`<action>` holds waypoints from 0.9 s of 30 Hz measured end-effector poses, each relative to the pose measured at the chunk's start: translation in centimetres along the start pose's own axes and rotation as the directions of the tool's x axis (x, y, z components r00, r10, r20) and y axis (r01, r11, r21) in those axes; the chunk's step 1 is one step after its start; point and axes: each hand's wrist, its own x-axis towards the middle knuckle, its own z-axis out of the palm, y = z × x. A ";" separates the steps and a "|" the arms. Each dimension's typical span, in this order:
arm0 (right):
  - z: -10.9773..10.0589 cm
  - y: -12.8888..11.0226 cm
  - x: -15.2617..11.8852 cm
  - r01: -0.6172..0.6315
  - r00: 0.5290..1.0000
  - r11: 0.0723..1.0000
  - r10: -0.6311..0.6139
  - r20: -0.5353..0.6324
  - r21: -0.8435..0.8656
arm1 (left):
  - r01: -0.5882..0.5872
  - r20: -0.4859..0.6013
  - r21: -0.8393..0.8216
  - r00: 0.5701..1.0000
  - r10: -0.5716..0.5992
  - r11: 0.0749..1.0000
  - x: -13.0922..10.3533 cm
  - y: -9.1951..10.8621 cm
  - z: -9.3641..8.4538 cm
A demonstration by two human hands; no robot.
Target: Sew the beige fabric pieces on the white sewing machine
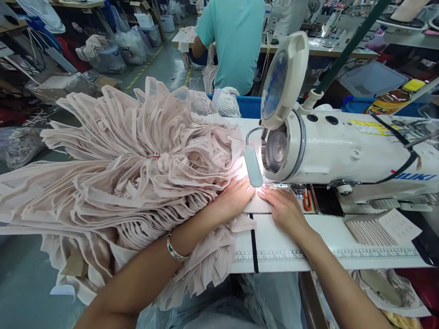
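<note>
Beige fabric [147, 171] is spread at ten o'clock from the left hand [236, 197], nearer than the right hand [284, 209]. Both are laid flattish, fingers extended; any grip cannot be told.

Left forearm [147, 267] and right forearm [338, 278] are stretched forward and angled inward, left hand [233, 198] and right hand [284, 210] held low, palms down, fingers [269, 195] extended, tips placed near each other, exact grip obscured.

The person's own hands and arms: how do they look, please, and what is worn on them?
The left hand and right hand are ungloved; no sleeves show. A silver-coloured bracelet curves around the left forearm; the right forearm has none.
</note>
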 end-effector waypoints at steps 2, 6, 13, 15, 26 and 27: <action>0.1 0.0 0.0 -0.029 0.999 1.000 0.029 0.037 -0.010 | 0.035 -0.015 -0.006 0.999 -0.035 0.999 0.1 0.0 0.0; 0.3 -0.2 0.0 -0.063 0.994 0.997 0.068 0.084 -0.053 | 0.055 0.017 -0.019 0.998 -0.055 0.998 0.3 0.3 -0.4; 0.7 -0.3 0.2 -0.014 0.994 0.990 0.028 0.103 -0.141 | 0.138 0.069 -0.023 0.988 -0.136 0.990 0.8 0.7 -1.1; 0.8 -0.3 0.1 0.031 0.997 0.991 -0.021 0.078 -0.129 | 0.159 0.085 -0.024 0.984 -0.156 0.987 0.8 0.7 -1.4; 0.8 -0.4 0.5 -0.098 0.984 0.992 0.109 0.142 -0.082 | 0.122 -0.032 0.273 0.992 -0.118 0.954 0.7 1.1 0.4; 0.7 -0.5 0.7 -0.138 0.976 0.987 0.149 0.157 -0.084 | 0.063 -0.008 0.310 0.998 -0.064 0.948 0.6 1.3 0.4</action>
